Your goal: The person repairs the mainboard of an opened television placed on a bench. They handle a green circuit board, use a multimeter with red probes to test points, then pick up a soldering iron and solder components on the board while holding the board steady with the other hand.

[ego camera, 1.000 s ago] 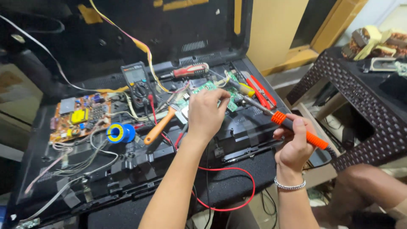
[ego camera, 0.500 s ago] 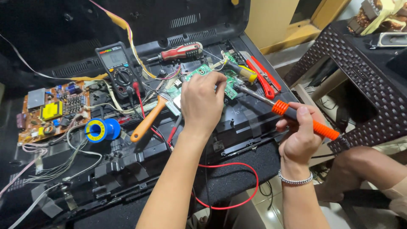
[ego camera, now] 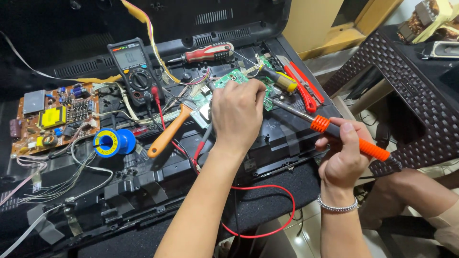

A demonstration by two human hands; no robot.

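1. The left hand (ego camera: 237,112) presses curled fingers onto the green circuit board (ego camera: 228,81).
2. The right hand (ego camera: 343,157) grips the orange soldering iron (ego camera: 334,131), its tip just right of that board.
3. The joint looks unfinished.

An opened black television back panel (ego camera: 287,157) serves as the bench. A multimeter (ego camera: 135,71) lies on it; left of the meter sits an orange circuit board (ego camera: 55,117), below it a blue solder spool (ego camera: 114,142), to its right a red-handled screwdriver (ego camera: 208,52) and red pliers (ego camera: 303,88).
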